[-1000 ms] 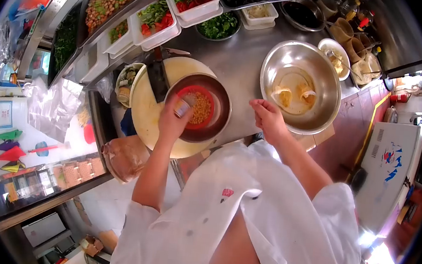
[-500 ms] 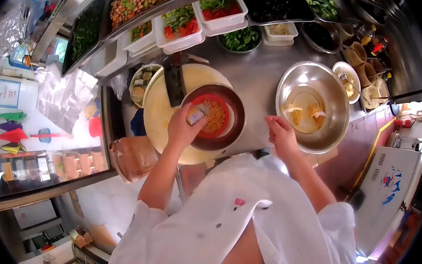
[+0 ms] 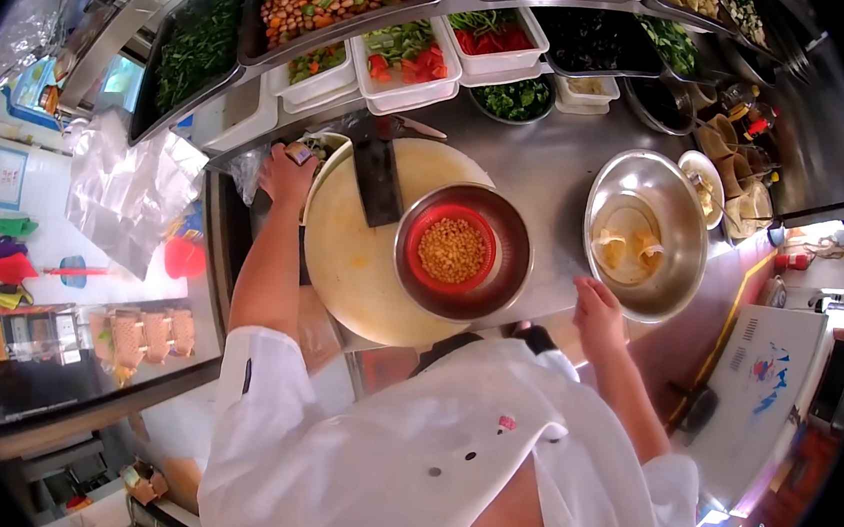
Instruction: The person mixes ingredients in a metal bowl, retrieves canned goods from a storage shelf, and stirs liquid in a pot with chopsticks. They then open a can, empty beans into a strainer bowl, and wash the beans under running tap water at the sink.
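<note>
My left hand (image 3: 286, 173) is closed around a small labelled container (image 3: 298, 153), above a bowl of scraps (image 3: 328, 145) left of the round cutting board (image 3: 345, 277). On the board stands a steel bowl (image 3: 517, 262) with a red basket (image 3: 490, 252) of small yellow beans (image 3: 451, 249) inside. A cleaver (image 3: 377, 181) lies flat on the board. My right hand (image 3: 599, 304) is closed, fingers pressed together, just below a large steel basin (image 3: 681, 286) holding some liquid and two pale yellowish items. Whether those fingers hold anything is too small to tell.
Food trays (image 3: 343, 21) and white tubs (image 3: 406, 97) line the back of the steel counter (image 3: 557, 215). A knife (image 3: 419, 127) lies behind the board. Bottles (image 3: 756, 122) and a small white bowl (image 3: 687, 163) stand at the back right.
My left hand has moved left from over the red basket to the scrap bowl, with the small container in it. My right hand stays near the basin. The view has shifted.
</note>
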`<state>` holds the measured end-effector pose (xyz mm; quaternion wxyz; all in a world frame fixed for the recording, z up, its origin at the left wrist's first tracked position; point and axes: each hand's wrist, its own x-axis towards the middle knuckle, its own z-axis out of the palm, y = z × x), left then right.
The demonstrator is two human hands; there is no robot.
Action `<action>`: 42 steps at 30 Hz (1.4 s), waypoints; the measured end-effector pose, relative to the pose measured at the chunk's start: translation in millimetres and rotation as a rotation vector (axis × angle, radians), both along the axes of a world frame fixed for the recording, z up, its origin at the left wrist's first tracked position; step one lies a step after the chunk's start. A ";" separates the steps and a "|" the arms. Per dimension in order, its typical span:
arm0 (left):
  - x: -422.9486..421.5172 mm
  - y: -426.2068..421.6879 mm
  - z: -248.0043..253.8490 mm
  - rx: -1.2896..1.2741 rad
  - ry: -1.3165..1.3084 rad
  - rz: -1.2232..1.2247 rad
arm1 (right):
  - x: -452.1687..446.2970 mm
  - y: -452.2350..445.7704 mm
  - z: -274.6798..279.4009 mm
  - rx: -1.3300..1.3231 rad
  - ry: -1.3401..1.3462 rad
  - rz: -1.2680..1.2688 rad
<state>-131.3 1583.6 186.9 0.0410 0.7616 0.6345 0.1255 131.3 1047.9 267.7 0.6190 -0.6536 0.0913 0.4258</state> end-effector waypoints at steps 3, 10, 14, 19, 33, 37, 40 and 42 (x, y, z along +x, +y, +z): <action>13.2 30.5 -31.6 -0.094 -0.001 -0.079 | -26.3 -15.6 2.0 -0.059 -0.038 -0.129; 20.1 60.1 -78.2 -0.001 0.184 -0.296 | -79.1 -56.9 3.1 -0.091 -0.003 -0.295; 16.0 52.3 -57.8 -0.026 0.151 -0.222 | -95.2 -59.0 6.8 -0.085 -0.012 -0.258; 13.1 3.7 -73.6 0.206 -0.103 -0.109 | -96.3 -60.5 12.8 -0.042 -0.048 -0.211; -19.5 -294.3 -123.7 -1.448 -1.208 0.075 | -94.9 -302.6 -20.8 0.164 0.031 -0.423; -32.4 -311.1 -106.2 -1.179 -1.250 -0.028 | -103.3 -408.1 -23.9 0.073 -0.007 -0.558; -5.1 -384.9 7.8 -1.072 -1.008 -0.267 | -112.1 -497.5 -38.5 0.118 0.092 -0.680; 32.7 -439.0 67.4 -1.052 -0.893 -0.413 | -119.3 -540.2 -44.3 0.021 0.067 -0.745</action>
